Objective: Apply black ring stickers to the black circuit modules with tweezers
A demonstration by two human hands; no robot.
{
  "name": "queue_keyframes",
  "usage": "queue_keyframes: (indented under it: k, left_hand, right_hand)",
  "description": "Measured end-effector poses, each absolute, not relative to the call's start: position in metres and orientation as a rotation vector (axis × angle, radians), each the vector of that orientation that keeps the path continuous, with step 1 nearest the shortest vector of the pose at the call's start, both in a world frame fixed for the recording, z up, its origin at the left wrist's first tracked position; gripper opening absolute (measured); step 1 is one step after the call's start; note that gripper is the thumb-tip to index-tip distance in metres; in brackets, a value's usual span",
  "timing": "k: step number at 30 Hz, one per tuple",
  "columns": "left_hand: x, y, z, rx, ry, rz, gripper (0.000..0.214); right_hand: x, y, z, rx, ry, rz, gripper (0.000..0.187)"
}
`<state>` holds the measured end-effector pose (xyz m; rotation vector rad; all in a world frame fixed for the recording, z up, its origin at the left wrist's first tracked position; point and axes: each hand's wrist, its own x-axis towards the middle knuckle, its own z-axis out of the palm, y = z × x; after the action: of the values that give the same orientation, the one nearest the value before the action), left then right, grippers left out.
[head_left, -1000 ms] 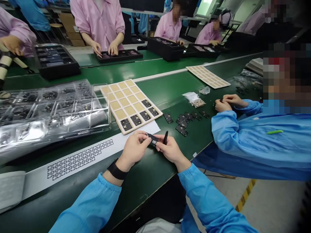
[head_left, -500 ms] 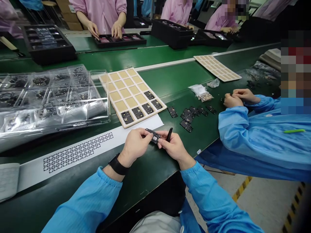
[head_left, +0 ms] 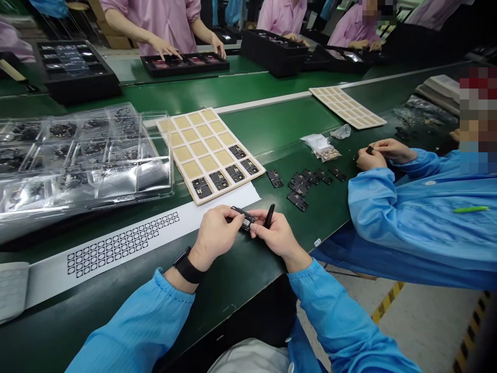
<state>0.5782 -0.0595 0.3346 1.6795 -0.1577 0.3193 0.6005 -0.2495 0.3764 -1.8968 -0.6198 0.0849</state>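
Note:
My left hand and my right hand meet over the green table's near edge and together pinch a small black part with a light patch on it. A black pen-like tool also sticks up from my right hand's fingers. Just beyond my hands lies a beige tray of square pockets; several pockets in its near right corner hold black parts. A long white strip of small square stickers runs under and left of my hands.
Clear plastic trays of black parts sit at left. Loose black parts and small bags lie to the right. A person in blue works at right, pinching a small piece. People in pink handle black trays beyond the belt.
The view has tilted down a little. My hands stay together on the black part, barely shifted. The person in pink across the belt has spread their hands along the black tray.

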Motion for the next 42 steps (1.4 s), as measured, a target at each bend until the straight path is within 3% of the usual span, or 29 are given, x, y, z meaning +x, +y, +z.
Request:
queue_keyframes:
  k: [12, 21, 26, 36, 42]
  left_hand:
    - [0.578, -0.057, 0.333, 1.682, -0.177, 0.354, 0.022]
    - [0.57, -0.063, 0.332, 1.563, -0.199, 0.488, 0.005]
    - [0.57, -0.062, 0.329, 1.393, -0.227, 0.385, 0.028]
    - [0.577, -0.053, 0.331, 1.223, -0.254, 0.139, 0.038]
    - [0.577, -0.056, 0.328, 1.205, -0.223, 0.134, 0.037]
  right_hand:
    - [0.599, -0.245, 0.377, -1.936, -0.57, 0.059, 0.036]
    - [0.6, -0.244, 0.377, -1.935, -0.544, 0.058, 0.032]
    - [0.603, -0.247, 0.373, -1.883, -0.525, 0.065, 0.032]
    - [0.603, -0.251, 0.369, -1.837, -0.568, 0.038, 0.04]
    - [0.598, -0.253, 0.368, -1.911, -0.607, -0.001, 0.028]
